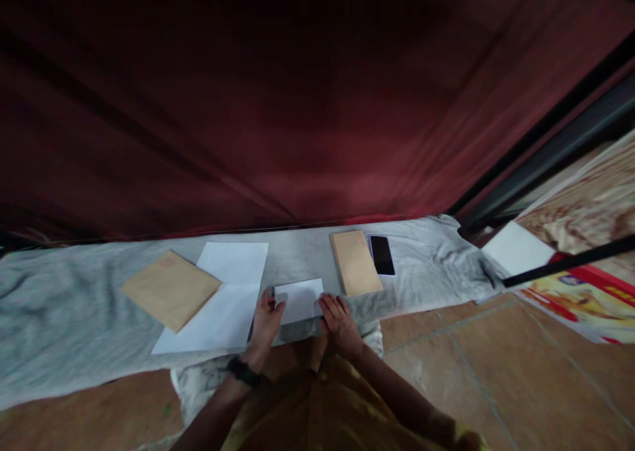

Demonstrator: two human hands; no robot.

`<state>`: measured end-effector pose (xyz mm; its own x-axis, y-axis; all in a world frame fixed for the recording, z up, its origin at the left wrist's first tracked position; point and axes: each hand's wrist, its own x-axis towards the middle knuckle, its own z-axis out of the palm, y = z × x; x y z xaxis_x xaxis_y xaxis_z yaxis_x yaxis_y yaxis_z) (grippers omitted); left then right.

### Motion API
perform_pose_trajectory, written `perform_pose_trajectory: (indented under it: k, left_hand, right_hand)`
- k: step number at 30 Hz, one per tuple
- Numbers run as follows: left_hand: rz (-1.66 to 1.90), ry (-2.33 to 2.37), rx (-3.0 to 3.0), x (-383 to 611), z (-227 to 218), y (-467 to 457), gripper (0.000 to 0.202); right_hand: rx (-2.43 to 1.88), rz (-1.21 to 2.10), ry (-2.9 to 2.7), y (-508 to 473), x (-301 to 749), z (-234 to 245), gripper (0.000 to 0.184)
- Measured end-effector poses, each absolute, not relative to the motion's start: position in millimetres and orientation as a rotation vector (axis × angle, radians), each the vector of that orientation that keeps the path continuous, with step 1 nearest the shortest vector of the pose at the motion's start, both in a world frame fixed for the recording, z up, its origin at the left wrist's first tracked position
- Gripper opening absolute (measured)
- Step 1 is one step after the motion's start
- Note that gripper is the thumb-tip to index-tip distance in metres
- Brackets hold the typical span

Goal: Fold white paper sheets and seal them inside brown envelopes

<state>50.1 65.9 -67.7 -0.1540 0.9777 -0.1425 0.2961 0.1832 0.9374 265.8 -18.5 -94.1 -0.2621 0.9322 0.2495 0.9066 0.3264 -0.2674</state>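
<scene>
A small white folded sheet of paper [299, 299] lies in front of me on the grey cloth. My left hand [266, 320] pinches its left edge between thumb and fingers. At the opposite edge my right hand [340, 324] grips the sheet, its fingers over the lower right corner and its thumb mostly hidden. Left of the hands, larger white paper [233, 305] with a crease lies flat. A brown envelope [171, 289] rests partly on top of it. To the right sits a stack of brown envelopes [356, 262].
A phone [381, 255] with a dark screen lies against the envelope stack. The long surface is covered with a rumpled grey cloth [426, 266]. Behind it hangs a dark red curtain [307, 140]. At the right are a dark metal frame [546, 153] and a colourful printed box [585, 299] above the tiled floor.
</scene>
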Motion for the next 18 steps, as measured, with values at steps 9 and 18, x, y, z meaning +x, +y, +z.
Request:
perform_pose_trajectory:
  k: [9, 18]
  left_hand:
    - [0.907, 1.534, 0.960, 57, -24, 73, 0.031]
    - [1.009, 1.332, 0.855, 68, 29, 87, 0.052]
  right_hand:
    - [-1.600, 0.098, -2.217, -9, 251, -78, 0.061]
    - [-1.491, 0.496, -1.766, 13, 234, -52, 0.047]
